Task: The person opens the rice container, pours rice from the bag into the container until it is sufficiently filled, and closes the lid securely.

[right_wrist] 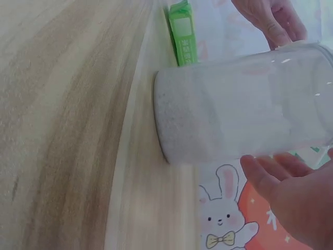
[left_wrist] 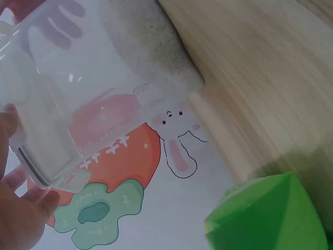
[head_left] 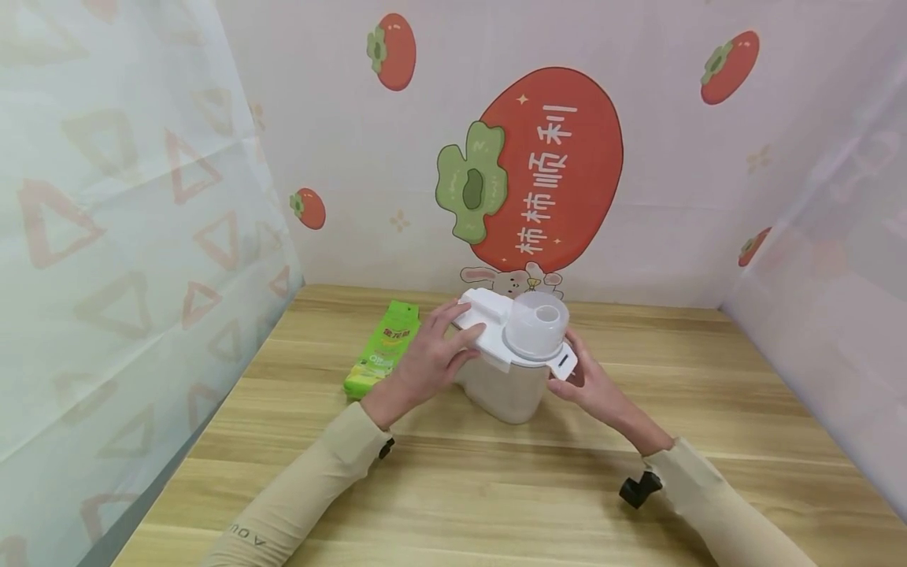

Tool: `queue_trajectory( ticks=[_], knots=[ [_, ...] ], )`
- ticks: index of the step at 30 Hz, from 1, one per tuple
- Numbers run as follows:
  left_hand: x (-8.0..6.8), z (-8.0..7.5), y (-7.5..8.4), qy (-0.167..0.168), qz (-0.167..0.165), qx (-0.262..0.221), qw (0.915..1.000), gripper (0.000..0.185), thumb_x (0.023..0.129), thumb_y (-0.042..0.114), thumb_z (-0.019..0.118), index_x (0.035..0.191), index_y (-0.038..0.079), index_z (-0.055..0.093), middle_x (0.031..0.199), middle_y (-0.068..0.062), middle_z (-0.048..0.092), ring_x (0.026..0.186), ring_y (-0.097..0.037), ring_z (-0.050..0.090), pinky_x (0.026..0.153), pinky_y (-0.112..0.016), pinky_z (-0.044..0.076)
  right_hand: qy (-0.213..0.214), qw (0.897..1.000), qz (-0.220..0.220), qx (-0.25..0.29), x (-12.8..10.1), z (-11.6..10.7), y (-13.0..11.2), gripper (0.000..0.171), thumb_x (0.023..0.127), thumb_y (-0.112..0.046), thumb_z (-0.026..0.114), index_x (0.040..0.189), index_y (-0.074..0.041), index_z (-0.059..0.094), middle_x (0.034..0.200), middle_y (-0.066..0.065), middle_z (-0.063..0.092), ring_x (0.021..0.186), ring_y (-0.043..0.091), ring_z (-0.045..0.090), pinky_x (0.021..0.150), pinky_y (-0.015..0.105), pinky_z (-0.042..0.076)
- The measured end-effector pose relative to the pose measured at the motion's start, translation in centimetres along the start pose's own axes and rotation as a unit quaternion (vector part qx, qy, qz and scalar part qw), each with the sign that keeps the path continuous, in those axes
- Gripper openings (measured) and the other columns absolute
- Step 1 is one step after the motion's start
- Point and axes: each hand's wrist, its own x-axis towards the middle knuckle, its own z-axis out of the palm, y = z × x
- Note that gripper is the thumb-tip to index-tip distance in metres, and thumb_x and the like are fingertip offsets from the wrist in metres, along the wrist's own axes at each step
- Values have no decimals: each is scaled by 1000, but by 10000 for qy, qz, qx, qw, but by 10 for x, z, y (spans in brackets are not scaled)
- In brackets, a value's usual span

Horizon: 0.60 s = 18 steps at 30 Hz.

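A clear plastic grain storage container (head_left: 505, 392) stands upright on the wooden table, with a white lid (head_left: 487, 337) on its top. On the lid sits a translucent cup (head_left: 542, 324). Pale, grain-like contents (right_wrist: 182, 117) fill the container's lower part in the right wrist view. My left hand (head_left: 428, 354) grips the left end of the lid, its thumb and fingers at the edge. Around the container's right end, below the lid's tab, my right hand (head_left: 597, 390) holds on with the thumb in front; its other fingers are partly hidden there.
A green food packet (head_left: 383, 346) lies left of the container, close to my left hand. Behind the wooden table (head_left: 453, 488) hangs a cloth backdrop (head_left: 673, 197) printed with persimmons and a rabbit. Cloth also closes off both sides.
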Motion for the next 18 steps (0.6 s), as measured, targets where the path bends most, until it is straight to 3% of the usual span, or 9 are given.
queue_trajectory(
  ticks=[3,8,14,18],
  knots=[
    [0,1,-3,45,-3,-113,9999,41,84,14,76,123,11,65,134,-22,51,128,-37,48,107,-42,46,-116,9995,-33,-279,-1,-1,-2,83,94,-8,60,157,-20,8,146,23,36,116,6,50,91,19,50],
    [0,1,-6,144,49,-242,9996,39,85,11,75,122,8,65,130,-22,53,122,-34,53,98,-37,53,-216,9990,-66,-393,-4,0,-6,73,100,-13,51,158,-19,7,149,33,32,120,0,48,94,17,47],
    [1,1,-11,123,36,-256,9996,36,86,7,73,121,6,65,128,-19,57,126,-34,54,105,-36,48,-197,9987,-63,-468,-6,4,-10,70,101,-9,50,158,-24,12,136,27,46,116,3,52,93,20,50],
    [1,4,-12,101,-87,-224,9997,37,86,4,72,122,5,65,128,-20,56,118,-30,59,99,-32,52,-153,9981,-49,-600,-5,7,-13,70,100,-10,52,157,-28,16,127,21,53,112,8,56,91,23,54]
  ],
)
